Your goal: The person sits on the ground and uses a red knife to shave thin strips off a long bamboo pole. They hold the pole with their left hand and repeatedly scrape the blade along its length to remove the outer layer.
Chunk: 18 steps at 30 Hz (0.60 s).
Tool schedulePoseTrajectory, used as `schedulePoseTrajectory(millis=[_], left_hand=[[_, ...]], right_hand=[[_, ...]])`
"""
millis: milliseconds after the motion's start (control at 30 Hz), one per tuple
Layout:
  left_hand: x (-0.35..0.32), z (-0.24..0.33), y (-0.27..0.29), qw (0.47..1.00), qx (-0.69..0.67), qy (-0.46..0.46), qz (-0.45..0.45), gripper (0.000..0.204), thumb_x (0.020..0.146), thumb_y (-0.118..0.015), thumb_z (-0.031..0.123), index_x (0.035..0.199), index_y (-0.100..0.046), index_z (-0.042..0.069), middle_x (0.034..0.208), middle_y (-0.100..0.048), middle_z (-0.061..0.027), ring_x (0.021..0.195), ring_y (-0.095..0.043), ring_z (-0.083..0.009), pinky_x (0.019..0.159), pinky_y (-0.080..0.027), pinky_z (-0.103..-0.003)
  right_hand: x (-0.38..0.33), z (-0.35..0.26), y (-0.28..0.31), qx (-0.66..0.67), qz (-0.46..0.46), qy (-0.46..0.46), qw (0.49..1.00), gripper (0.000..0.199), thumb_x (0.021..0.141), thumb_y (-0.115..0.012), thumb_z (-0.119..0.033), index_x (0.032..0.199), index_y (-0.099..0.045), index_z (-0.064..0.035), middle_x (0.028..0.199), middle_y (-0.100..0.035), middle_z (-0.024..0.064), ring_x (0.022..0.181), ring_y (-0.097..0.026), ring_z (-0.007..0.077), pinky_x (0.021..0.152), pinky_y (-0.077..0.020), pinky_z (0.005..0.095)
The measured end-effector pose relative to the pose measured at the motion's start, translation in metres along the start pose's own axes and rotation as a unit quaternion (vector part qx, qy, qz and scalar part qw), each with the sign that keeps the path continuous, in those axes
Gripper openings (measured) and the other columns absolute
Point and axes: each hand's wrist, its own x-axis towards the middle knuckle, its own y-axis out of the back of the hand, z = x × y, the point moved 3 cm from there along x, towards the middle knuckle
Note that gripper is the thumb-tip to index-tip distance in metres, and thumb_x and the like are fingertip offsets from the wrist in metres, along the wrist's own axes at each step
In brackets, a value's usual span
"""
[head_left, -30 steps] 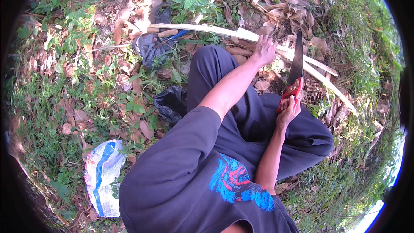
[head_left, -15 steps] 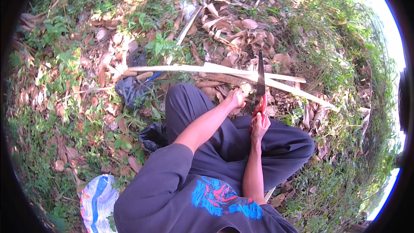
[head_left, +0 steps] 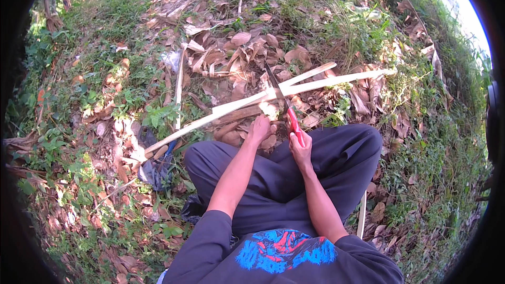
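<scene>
My right hand (head_left: 301,148) is closed round the red handle of a handsaw (head_left: 275,84). Its dark, tapering blade points away from me and a little left, passing over the place where two pale wooden strips (head_left: 336,80) cross. Just left of the handle, my left hand (head_left: 260,128) has its fingers closed by a small, sunlit pale piece (head_left: 269,109); glare hides what kind of thing it is. A darker piece of wood (head_left: 234,115) lies under the strips, in front of my crossed legs.
Dry leaves (head_left: 247,52) and green weeds cover the ground. Another pale strip (head_left: 179,87) lies at the far left, close to a white plastic scrap (head_left: 171,61). A dark plastic bag (head_left: 152,173) lies left of my knee, with a blue-handled tool (head_left: 171,148) beside it.
My view has turned, so the strips now slant up to the right. The saw blade, nearly upright before, leans left now. Both hands keep their closed grip.
</scene>
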Motion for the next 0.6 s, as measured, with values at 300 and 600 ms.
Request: schedulePoseTrajectory(millis=[300, 600], left_hand=[[0.001, 0.012, 0.013, 1.0, 0.001, -0.004, -0.015, 0.03, 0.081, -0.072, 0.025, 0.094, -0.065, -0.001, 0.095, -0.062, -0.0233, 0.095, -0.061, -0.0418, 0.083, -0.051, -0.05], [0.002, 0.007, 0.01, 1.0, 0.018, -0.016, -0.007, 0.028, 0.082, -0.071, 0.023, 0.097, -0.067, 0.001, 0.096, -0.063, -0.0239, 0.093, -0.062, -0.0424, 0.082, -0.052, -0.05]], right_hand=[[0.002, 0.001, 0.002, -0.066, 0.017, 0.003, 0.998, 0.016, 0.093, -0.061, -0.01, 0.101, -0.067, 0.0025, 0.062, -0.048, -0.0036, 0.056, -0.043, 0.0046, 0.05, -0.0357, 0.0258], [0.003, 0.004, 0.001, -0.087, 0.013, 0.038, 0.995, 0.014, 0.096, -0.06, -0.015, 0.088, -0.061, -0.0033, 0.06, -0.049, -0.0052, 0.049, -0.045, 0.0041, 0.045, -0.0352, 0.0224]])
